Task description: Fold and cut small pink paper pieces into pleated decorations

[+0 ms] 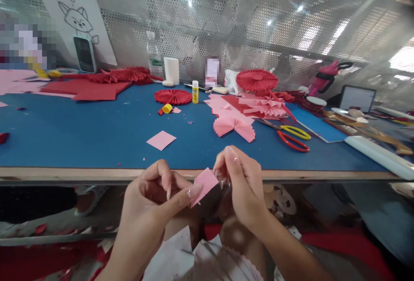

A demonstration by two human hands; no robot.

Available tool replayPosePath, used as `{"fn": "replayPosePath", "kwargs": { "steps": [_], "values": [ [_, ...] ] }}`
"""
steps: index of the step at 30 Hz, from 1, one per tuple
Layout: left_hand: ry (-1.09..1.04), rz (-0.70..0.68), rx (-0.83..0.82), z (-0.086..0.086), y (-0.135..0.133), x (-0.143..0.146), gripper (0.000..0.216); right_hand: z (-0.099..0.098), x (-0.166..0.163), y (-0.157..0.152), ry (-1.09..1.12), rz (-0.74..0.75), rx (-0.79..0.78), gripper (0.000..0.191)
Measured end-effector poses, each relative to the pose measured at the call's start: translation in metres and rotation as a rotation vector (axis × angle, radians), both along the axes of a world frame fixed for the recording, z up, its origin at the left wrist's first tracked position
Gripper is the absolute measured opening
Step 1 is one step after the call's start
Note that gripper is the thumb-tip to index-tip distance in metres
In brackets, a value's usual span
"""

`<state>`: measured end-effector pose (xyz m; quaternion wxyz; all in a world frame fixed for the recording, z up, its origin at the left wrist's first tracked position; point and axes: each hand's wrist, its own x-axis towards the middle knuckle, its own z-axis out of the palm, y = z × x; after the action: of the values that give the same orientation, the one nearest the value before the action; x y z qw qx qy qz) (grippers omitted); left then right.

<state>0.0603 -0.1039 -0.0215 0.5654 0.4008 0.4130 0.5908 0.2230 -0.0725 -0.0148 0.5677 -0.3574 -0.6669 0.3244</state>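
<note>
Above my lap, just in front of the table edge, a small pink paper square [205, 186] is pinched at its right corner by my right hand [242, 186]. My left hand [150, 203] is curled beside it, with its long-nailed fingertips touching the paper's left edge. The paper's lower part has a dark shadow behind it. A pleated white paper fan [207, 263] lies in my lap below both hands, partly cut off by the bottom of the picture. Another pink square [161, 140] lies flat on the blue table mat [80, 143].
Pink and red pleated paper fans, paper sheets, a glue stick [195, 92] and red-handled scissors [291, 138] lie on the mat. A white roll [378, 156] lies at the right edge. A perforated metal screen stands behind, with a seated person blurred beyond it.
</note>
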Motion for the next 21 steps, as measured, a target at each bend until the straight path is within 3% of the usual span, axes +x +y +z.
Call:
{"fn": "replayPosePath", "kwargs": {
  "steps": [6,9,15,21],
  "values": [
    [0.054,0.051,0.037,0.001,0.0,0.007,0.047,-0.004,-0.005,0.001,-0.341,-0.087,0.126,0.033],
    [0.046,0.052,0.04,0.0,0.002,0.01,0.048,-0.006,-0.007,0.002,-0.32,-0.069,0.132,0.035],
    [0.013,-0.036,0.028,-0.002,0.005,0.01,0.046,-0.009,-0.002,0.002,-0.151,0.115,-0.08,0.036],
    [0.069,0.004,0.048,-0.003,0.008,0.009,0.045,-0.013,0.001,0.006,-0.205,-0.014,0.035,0.046]
  ]
}}
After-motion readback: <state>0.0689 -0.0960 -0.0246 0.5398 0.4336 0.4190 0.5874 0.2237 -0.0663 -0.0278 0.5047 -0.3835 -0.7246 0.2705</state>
